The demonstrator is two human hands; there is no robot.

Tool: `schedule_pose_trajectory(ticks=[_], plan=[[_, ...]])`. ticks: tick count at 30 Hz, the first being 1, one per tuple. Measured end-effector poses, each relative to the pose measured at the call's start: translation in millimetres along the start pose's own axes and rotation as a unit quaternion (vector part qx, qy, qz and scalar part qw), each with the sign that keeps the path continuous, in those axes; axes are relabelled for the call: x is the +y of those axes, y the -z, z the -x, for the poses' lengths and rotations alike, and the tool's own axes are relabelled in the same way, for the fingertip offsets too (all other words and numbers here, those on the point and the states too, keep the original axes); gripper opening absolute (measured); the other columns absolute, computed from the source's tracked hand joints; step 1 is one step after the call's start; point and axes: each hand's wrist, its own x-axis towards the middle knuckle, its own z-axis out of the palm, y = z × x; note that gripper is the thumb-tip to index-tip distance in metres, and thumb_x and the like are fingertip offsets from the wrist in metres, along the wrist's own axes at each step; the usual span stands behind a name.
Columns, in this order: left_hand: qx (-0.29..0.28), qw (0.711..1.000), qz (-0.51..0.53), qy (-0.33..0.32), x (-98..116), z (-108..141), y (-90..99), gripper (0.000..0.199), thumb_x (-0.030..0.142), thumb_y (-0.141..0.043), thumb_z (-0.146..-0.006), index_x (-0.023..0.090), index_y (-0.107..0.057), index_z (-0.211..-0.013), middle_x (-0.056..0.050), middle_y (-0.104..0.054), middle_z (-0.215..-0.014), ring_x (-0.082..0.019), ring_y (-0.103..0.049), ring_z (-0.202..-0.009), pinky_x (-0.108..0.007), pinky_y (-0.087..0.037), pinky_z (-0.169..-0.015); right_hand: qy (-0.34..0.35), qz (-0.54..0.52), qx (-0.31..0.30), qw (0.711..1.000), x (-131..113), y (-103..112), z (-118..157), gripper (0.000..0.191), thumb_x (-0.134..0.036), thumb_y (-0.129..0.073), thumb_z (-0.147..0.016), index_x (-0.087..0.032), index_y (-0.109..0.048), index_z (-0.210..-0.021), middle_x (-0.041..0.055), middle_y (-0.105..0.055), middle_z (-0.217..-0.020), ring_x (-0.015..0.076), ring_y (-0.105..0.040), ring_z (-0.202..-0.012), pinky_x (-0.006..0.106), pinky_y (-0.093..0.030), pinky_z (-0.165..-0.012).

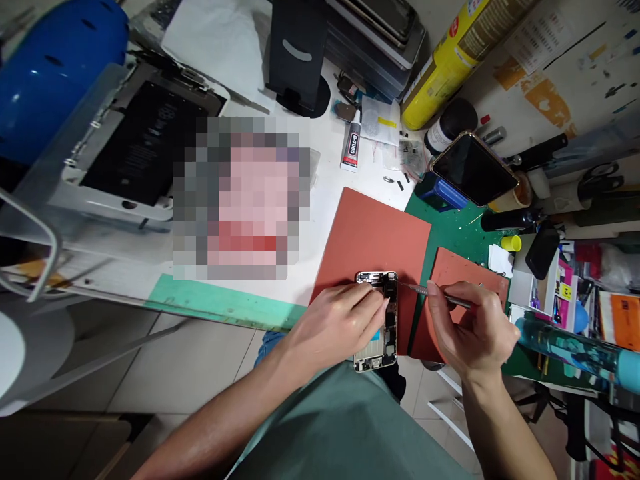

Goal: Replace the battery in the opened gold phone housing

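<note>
Head view: opened phone (385, 330) at half-past four from centre, left hand (337, 317) bunched over it, hold unclear; right hand (475, 327) pinching slim tool (421, 290) at phone's two o'clock; a skidding tip could gouge exposed components (391, 320).

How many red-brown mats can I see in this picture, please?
2. The left mat is partly covered by the opened phone and the left hand; the right mat, across a narrow gap, by the right hand. More may be hidden.
</note>
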Motion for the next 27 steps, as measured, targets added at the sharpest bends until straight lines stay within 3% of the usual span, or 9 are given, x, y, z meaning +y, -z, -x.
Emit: schedule_pose_trajectory(ticks=[3,10,18,27], plan=[[-0.003,1.0,0.002,0.003,0.1,-0.4,0.7,0.025,0.009,-0.056,-0.104,0.017,-0.064,-0.082,0.0,-0.067,-0.078,-0.017,-0.069,-0.076,-0.035,-0.055,-0.068,-0.004,0.006,0.003,1.0,0.5,-2.2,3.0,0.021,-0.018,-0.083,-0.094,-0.023,-0.062,-0.095,-0.0077,-0.07,-0.071,0.0047,-0.049,-0.04,0.022,-0.04,-0.043],[-0.001,1.0,0.003,0.002,0.3,-0.2,0.9,0.024,0.008,-0.057,-0.103,0.017,-0.064,-0.082,0.0,-0.065,-0.077,-0.017,-0.068,-0.074,-0.035,-0.054,-0.065,-0.012,-0.005,-0.001,1.0,1.2,-5.7,2.7,0.021,-0.018,-0.083,-0.094,-0.023,-0.063,-0.097,-0.0062,-0.071,-0.072,0.0085,-0.061,-0.046,0.022,-0.047,-0.045],[0.004,1.0,-0.008,-0.004,-0.3,-0.2,0.7,0.023,0.006,-0.057,-0.101,0.017,-0.064,-0.082,0.0,-0.066,-0.078,-0.017,-0.067,-0.075,-0.034,-0.055,-0.066,-0.02,-0.007,-0.009,1.0,0.9,-6.2,3.5,0.021,-0.02,-0.082,-0.094,-0.024,-0.062,-0.098,-0.0071,-0.071,-0.071,0.0089,-0.062,-0.048,0.023,-0.044,-0.044],[0.002,1.0,-0.008,-0.009,-0.7,-0.4,0.7,0.025,0.007,-0.055,-0.103,0.017,-0.064,-0.082,0.0,-0.065,-0.077,-0.017,-0.067,-0.075,-0.034,-0.054,-0.065,0.032,0.006,-0.031,0.999,-0.1,-2.9,3.7,0.024,-0.016,-0.083,-0.093,-0.023,-0.062,-0.102,-0.0059,-0.069,-0.07,0.0096,-0.06,-0.051,0.025,-0.046,-0.05]])
